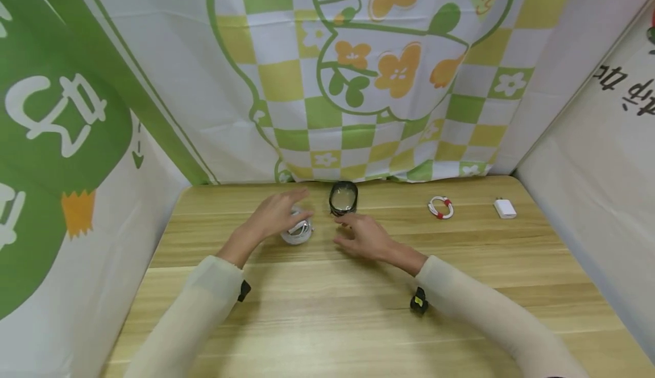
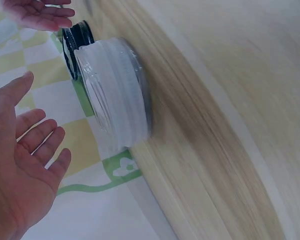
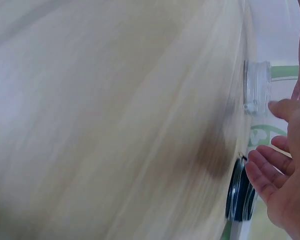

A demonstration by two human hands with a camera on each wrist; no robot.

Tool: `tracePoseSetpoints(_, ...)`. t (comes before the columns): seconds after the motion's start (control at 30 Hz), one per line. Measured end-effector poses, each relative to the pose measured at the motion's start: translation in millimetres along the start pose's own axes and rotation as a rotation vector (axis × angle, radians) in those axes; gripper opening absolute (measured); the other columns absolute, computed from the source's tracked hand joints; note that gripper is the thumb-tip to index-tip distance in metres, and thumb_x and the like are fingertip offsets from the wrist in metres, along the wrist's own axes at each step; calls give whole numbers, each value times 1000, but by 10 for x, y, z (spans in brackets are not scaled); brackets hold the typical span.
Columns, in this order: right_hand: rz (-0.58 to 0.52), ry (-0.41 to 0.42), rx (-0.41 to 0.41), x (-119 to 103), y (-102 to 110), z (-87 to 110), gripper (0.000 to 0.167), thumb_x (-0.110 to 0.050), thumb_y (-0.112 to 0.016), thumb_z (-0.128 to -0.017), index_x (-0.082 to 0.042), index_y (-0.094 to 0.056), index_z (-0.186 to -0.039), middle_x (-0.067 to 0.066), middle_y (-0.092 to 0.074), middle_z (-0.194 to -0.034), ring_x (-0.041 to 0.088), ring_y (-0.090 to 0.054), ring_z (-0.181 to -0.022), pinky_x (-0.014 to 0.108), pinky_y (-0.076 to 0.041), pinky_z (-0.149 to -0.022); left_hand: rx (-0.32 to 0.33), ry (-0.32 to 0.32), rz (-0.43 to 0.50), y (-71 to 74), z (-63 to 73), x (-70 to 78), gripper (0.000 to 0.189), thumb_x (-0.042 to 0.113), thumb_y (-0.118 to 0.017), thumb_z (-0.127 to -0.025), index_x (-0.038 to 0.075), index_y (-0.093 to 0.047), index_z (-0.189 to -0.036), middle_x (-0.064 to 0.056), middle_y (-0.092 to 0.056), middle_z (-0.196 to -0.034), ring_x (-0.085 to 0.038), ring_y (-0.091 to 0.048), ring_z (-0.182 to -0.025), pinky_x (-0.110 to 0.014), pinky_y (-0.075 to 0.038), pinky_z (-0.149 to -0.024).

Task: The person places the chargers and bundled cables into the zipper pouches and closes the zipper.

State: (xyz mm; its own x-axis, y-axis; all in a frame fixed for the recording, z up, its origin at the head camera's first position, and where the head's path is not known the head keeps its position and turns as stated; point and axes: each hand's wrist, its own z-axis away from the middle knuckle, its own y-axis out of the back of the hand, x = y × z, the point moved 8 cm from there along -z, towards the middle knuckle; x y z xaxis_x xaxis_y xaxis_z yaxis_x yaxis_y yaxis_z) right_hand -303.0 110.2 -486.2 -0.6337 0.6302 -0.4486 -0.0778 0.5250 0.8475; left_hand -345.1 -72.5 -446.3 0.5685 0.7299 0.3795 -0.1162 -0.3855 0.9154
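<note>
A coil of white cable (image 1: 297,233), which looks clear and ribbon-like from the side in the left wrist view, lies on the wooden table. My left hand (image 1: 276,214) hovers over its upper left part, fingers spread and loosely bent. In the left wrist view this hand (image 2: 27,160) shows apart from the coil (image 2: 117,95). Behind and to the right sits a black cable coil (image 1: 341,212). My right hand (image 1: 365,237) is just in front of it, thumb and fingers apart. The right wrist view shows its fingertips close to the black coil (image 3: 240,192); contact is unclear.
Farther right on the table (image 1: 327,310) lie a small white cable loop with red ties (image 1: 441,215) and a white charger plug (image 1: 505,208). A patterned curtain (image 1: 327,133) hangs along the back edge, with cloth walls at both sides.
</note>
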Motion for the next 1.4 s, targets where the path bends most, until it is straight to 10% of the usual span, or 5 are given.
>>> tracePoseSetpoints(0.37,-21,1,-76,260,293,247,74,-29,-86,-91,5,-55,-149,24,-59,-149,41,-57,-138,55,-45,-117,-32,70,64,-125,-296,139,77,45,-66,-104,0,-41,-160,-21,-35,-168,-42,-41,-151,-55,-37,-123)
tracePoseSetpoints(1.4,130,10,-53,1139,1256,870,98,-29,-95,-79,11,-44,-153,34,-50,-153,54,-51,-136,70,-44,-108,-50,212,135,-687,-776,454,98,52,-70,-100,-1,-21,-167,-17,-15,-175,-36,-23,-161,-50,-29,-128)
